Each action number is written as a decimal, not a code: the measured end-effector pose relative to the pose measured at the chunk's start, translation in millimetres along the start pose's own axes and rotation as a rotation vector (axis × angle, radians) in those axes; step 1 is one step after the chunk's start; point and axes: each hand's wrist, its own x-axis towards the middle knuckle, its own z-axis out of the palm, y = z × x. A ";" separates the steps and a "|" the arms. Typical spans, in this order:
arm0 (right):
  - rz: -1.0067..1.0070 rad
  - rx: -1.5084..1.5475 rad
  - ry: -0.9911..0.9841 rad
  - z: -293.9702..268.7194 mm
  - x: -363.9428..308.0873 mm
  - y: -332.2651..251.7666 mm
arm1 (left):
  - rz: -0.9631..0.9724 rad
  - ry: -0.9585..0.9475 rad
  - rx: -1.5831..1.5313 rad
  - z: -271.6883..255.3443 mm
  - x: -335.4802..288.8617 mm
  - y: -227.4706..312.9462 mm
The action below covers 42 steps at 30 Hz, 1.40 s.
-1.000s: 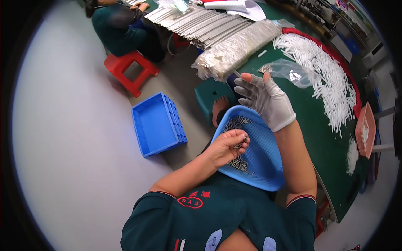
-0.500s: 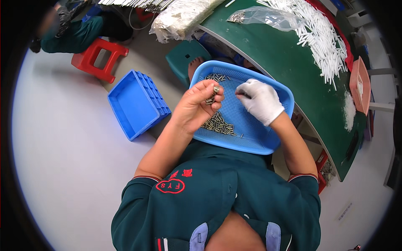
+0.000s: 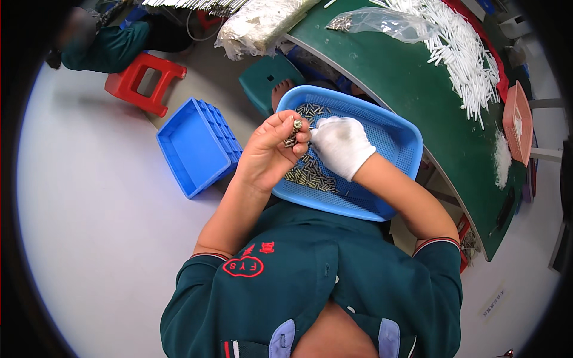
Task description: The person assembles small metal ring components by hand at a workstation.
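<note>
My bare left hand (image 3: pixel 271 146) is closed over several small metal cylinders (image 3: pixel 290 142), one pinched end-up between thumb and forefinger. It hangs above the left part of a blue perforated basket (image 3: pixel 409 140) on my lap. Close beside its fingers is my right hand (image 3: pixel 343 146) in a white glove. The gloved fingers are drawn together near the left fingertips; whatever they hold is hidden. More loose metal cylinders (image 3: pixel 313 176) lie in the basket, in a near heap and a smaller far one (image 3: pixel 313 110).
A green table (image 3: pixel 382 77) curves along the right, bearing white sticks (image 3: pixel 468 71), a clear plastic bag (image 3: pixel 388 25) and a pink basket (image 3: pixel 517 122). Left of my basket stand stacked blue crates (image 3: pixel 194 149), a red stool (image 3: pixel 143 80) and a green stool (image 3: pixel 265 80). Another person (image 3: pixel 107 48) is at far left.
My gloved right hand has moved left across the basket to my left hand's fingers. The left hand has shifted slightly left, still holding the metal cylinders.
</note>
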 end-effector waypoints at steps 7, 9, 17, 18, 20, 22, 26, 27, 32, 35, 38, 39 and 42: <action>0.097 0.068 -0.098 3.1 8.5 -9.6 | -0.017 -0.018 -0.019 -3.2 0.5 -5.8; 0.074 0.078 -0.088 1.1 4.2 -2.0 | -0.052 -0.003 -0.015 -2.6 0.3 -6.7; 0.004 -0.058 -0.189 1.3 -6.0 1.4 | -0.072 -0.002 -0.041 -2.3 4.7 -15.5; 0.006 -0.056 -0.208 0.8 -7.3 1.7 | -0.084 0.011 -0.036 -2.9 4.8 -16.8; 0.032 -0.009 -0.133 -5.2 -11.0 9.3 | -0.090 0.024 -0.030 -3.2 5.0 -17.7; 0.127 0.164 -0.035 -28.1 -15.6 14.8 | -0.105 0.079 0.030 -2.8 3.9 -20.3; 0.424 1.280 0.214 -40.6 -31.1 22.3 | -0.122 0.082 0.052 -3.8 3.8 -26.6; 0.431 1.276 0.217 -39.7 -33.1 19.8 | -0.125 0.100 0.051 -3.3 2.8 -28.1; 0.308 1.346 0.287 -34.9 -36.9 11.1 | -0.141 0.114 0.061 2.8 3.9 -30.7; 0.271 1.316 0.352 -32.5 -38.0 11.0 | -0.152 0.085 0.047 2.4 4.8 -31.3; 0.247 1.243 0.363 -32.6 -37.2 12.5 | -0.151 0.094 0.043 1.5 5.8 -31.1; 0.265 1.252 0.372 -32.6 -36.9 13.3 | -0.151 0.105 0.050 0.4 7.0 -30.7; 0.324 1.289 0.369 -31.8 -36.4 16.4 | -0.147 0.115 0.078 -0.3 10.3 -30.1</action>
